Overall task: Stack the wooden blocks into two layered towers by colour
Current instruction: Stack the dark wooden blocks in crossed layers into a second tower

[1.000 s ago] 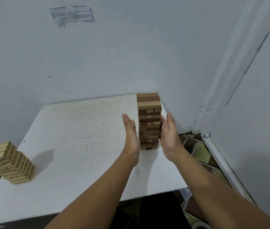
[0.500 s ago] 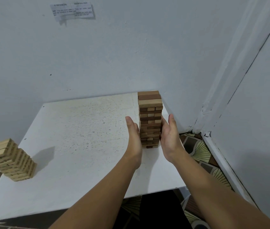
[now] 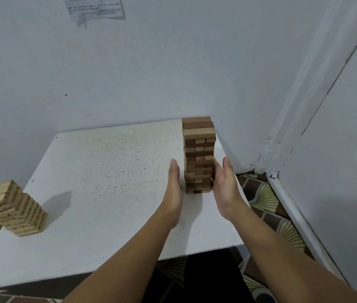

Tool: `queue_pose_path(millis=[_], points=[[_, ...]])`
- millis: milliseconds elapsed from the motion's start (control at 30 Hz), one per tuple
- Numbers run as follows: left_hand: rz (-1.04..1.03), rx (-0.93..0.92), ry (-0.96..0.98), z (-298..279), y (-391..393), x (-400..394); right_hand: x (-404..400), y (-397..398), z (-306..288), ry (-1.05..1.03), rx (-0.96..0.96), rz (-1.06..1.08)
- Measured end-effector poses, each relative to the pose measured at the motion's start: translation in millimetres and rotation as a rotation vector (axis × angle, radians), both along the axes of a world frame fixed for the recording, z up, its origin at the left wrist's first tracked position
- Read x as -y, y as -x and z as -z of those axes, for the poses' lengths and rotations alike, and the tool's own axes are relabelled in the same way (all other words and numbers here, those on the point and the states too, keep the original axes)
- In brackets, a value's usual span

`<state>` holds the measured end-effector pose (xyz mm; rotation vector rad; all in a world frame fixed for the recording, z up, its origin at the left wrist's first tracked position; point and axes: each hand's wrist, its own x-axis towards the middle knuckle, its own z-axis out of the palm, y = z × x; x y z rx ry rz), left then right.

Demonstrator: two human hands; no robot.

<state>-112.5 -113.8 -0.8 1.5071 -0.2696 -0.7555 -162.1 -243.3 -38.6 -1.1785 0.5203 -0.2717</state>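
Note:
A tall tower of dark and mid-brown wooden blocks (image 3: 199, 154) stands upright near the far right corner of the white table (image 3: 107, 176). My left hand (image 3: 174, 189) is flat with straight fingers just left of the tower's lower half, a small gap between them. My right hand (image 3: 225, 186) is flat on the tower's right side, its fingers touching the lower blocks. A shorter tower of pale blocks (image 3: 12, 207) stands at the table's left edge, twisted and leaning left.
The table sits in a corner of grey walls. A paper note (image 3: 95, 7) is stuck high on the back wall. Patterned floor tiles (image 3: 267, 204) show to the right of the table, and a dark gap lies below its front edge.
Both hands stay flat beside the brown tower. The left hand has drawn slightly away from its side, and the view has shifted a little.

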Motion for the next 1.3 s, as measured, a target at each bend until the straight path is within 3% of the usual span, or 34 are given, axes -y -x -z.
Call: queue_pose_path(millis=[167, 367, 700, 900, 1300], points=[[0.130, 0.232, -0.162, 21, -20, -16, 6, 8, 10, 0.114, -0.014, -0.026], [0.227, 0.381, -0.242, 23, -43, -18, 18, 13, 12, 0.406, -0.049, -0.172], [0.211, 0.424, -0.177, 23, -62, -9, 28, 15, 8, 0.576, -0.085, -0.223], [0.194, 0.420, -0.159, 25, -64, -8, 28, 14, 7, 0.575, -0.108, -0.214], [0.254, 0.402, -0.342, 34, -75, -16, 45, 17, 7, 0.656, -0.203, -0.286]])
